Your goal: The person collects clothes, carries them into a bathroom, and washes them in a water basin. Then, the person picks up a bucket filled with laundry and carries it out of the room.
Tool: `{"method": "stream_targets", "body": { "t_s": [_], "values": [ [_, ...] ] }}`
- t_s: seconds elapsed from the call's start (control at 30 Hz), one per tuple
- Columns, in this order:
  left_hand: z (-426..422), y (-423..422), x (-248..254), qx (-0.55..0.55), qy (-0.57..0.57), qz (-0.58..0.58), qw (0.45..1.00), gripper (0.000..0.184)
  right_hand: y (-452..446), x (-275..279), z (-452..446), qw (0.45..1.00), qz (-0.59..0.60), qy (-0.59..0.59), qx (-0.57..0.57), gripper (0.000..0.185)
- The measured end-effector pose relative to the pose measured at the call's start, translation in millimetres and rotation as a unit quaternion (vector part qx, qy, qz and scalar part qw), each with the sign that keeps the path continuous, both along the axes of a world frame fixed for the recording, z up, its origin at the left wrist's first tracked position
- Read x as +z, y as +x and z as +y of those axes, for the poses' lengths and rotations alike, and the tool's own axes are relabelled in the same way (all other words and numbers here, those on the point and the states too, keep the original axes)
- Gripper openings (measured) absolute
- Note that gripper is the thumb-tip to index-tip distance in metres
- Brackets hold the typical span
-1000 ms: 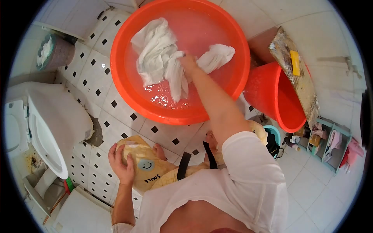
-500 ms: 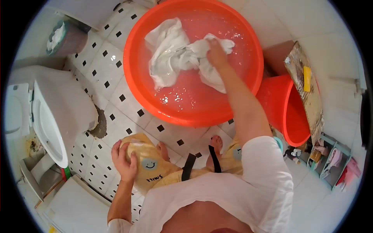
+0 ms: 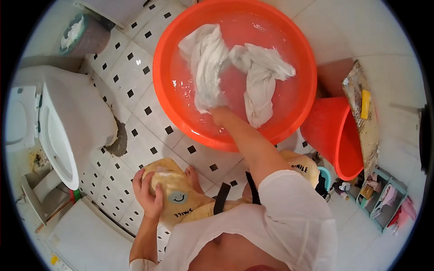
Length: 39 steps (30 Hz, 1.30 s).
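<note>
A large orange basin (image 3: 162, 90) of cloudy water stands on the floor before me. Two bunched parts of wet white cloth lie in it: a long left part (image 3: 205, 58) and a twisted right part (image 3: 262, 83); I cannot tell if they are joined. My right hand (image 3: 220, 116) reaches into the water at the near end of the left part, touching it. Its fingers are hidden by water and cloth. My left hand (image 3: 148, 195) rests with fingers spread on my knee, over the yellow trousers (image 3: 169, 214).
A toilet (image 3: 58, 131) stands at the left, with a waste bin (image 3: 90, 38) beyond it. To the right, an orange bucket (image 3: 325, 131) lies tilted beside a worn board (image 3: 361, 113). A small rack (image 3: 382, 198) with cloths is at lower right.
My right hand has moved left and nearer, from the right part of the cloth to the left part. The cloth parts have spread apart. My left hand stays on the knee.
</note>
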<state>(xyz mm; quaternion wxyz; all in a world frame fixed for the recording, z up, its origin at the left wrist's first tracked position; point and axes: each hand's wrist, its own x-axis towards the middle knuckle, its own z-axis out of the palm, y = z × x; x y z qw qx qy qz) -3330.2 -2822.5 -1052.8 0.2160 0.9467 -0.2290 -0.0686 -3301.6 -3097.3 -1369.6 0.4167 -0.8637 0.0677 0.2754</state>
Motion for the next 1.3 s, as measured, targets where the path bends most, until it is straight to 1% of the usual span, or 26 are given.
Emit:
{"method": "stream_targets", "body": {
  "t_s": [0.07,0.17,0.27,0.33,0.37,0.43,0.47,0.5,0.53,0.57,0.6,0.63,0.67,0.73,0.8,0.83,0.93,0.97,1.03,1.07,1.1,1.13,1.17,1.27,1.3],
  "values": [
    [-2.2,4.1,-0.9,-0.011,0.007,-0.004,1.000,0.033,-19.1,-3.3,-1.6,1.000,0.025,0.012,0.010,0.051],
    [-6.1,10.1,-1.7,-0.028,0.006,-0.006,1.000,0.033,-38.2,-1.4,-1.6,0.998,0.050,-0.013,0.048,0.043],
    [-6.9,14.4,-2.6,-0.047,0.009,-0.012,0.999,0.033,-48.8,11.7,-7.6,0.996,0.084,0.029,0.021,0.037],
    [-8.2,16.9,-3.2,-0.057,0.010,-0.019,0.998,0.033,-44.2,27.9,-23.1,0.972,0.153,0.158,-0.080,0.034],
    [-8.8,17.4,-3.0,-0.059,0.009,-0.021,0.998,0.032,-38.4,43.3,-32.1,0.949,0.186,0.221,-0.130,0.033],
    [-10.3,17.7,-2.6,-0.064,0.007,-0.026,0.998,0.032,-16.9,77.0,-54.2,0.913,0.162,0.268,-0.261,0.037],
    [-10.5,17.8,-2.2,-0.066,0.007,-0.028,0.997,0.032,-5.3,100.9,-65.5,0.888,0.148,0.290,-0.324,0.039],
    [-10.1,17.7,-1.5,-0.068,0.007,-0.031,0.997,0.032,4.0,149.9,-78.4,0.854,0.134,0.334,-0.377,0.039],
    [-9.3,17.6,-1.2,-0.067,0.006,-0.031,0.997,0.032,12.3,184.6,-90.3,0.813,0.119,0.377,-0.427,0.039],
    [-8.7,17.3,-1.7,-0.066,0.004,-0.031,0.997,0.032,33.2,145.9,-116.3,0.818,0.064,0.407,-0.401,0.041],
    [-8.1,16.6,-1.9,-0.065,0.002,-0.031,0.997,0.032,38.0,243.0,-128.8,0.862,0.111,0.268,-0.415,0.040],
    [-7.1,16.1,-1.4,-0.063,0.002,-0.032,0.997,0.032,60.5,203.2,-156.9,0.849,0.043,0.322,-0.417,0.037],
    [-7.3,15.3,-0.8,-0.062,0.001,-0.033,0.998,0.032,71.9,214.9,-178.2,0.840,-0.026,0.371,-0.396,0.036],
    [-7.6,14.4,0.3,-0.058,0.000,-0.036,0.998,0.032,75.5,279.7,-191.0,0.806,-0.066,0.418,-0.415,0.034],
    [-6.9,13.0,1.6,-0.051,-0.001,-0.040,0.998,0.033,83.3,294.8,-217.3,0.823,-0.122,0.385,-0.399,0.030],
    [-6.9,12.4,1.7,-0.051,-0.001,-0.041,0.998,0.033,85.7,297.3,-226.2,0.831,-0.145,0.364,-0.395,0.028],
    [-7.3,13.3,1.8,-0.053,-0.003,-0.048,0.997,0.033,85.2,291.8,-224.6,0.806,-0.120,0.394,-0.426,0.024],
    [-6.3,14.0,-0.1,-0.055,-0.002,-0.048,0.997,0.033,84.7,276.5,-224.9,0.795,-0.103,0.429,-0.416,0.020],
    [-7.3,15.5,-0.1,-0.056,0.002,-0.048,0.997,0.033,82.1,238.2,-219.0,0.806,-0.079,0.451,-0.376,0.020],
    [-8.5,15.2,0.2,-0.056,0.004,-0.047,0.997,0.033,79.0,216.8,-215.3,0.876,-0.065,0.339,-0.337,0.026],
    [-10.0,15.0,-0.4,-0.056,0.007,-0.045,0.997,0.033,74.4,194.6,-212.4,0.929,-0.050,0.221,-0.292,0.033],
    [-10.7,15.0,-0.8,-0.056,0.008,-0.047,0.997,0.033,66.6,174.2,-206.9,0.958,-0.062,0.117,-0.256,0.038],
    [-11.5,14.8,-1.3,-0.057,0.010,-0.047,0.997,0.033,56.9,154.0,-201.5,0.973,-0.073,0.012,-0.217,0.046],
    [-12.1,15.4,-4.0,-0.062,0.014,-0.042,0.997,0.033,29.4,91.3,-198.2,0.971,-0.037,-0.060,-0.229,0.061],
    [-12.4,15.7,-4.7,-0.064,0.015,-0.040,0.997,0.033,18.2,72.3,-189.2,0.964,-0.031,-0.112,-0.237,0.064]
  ]
}}
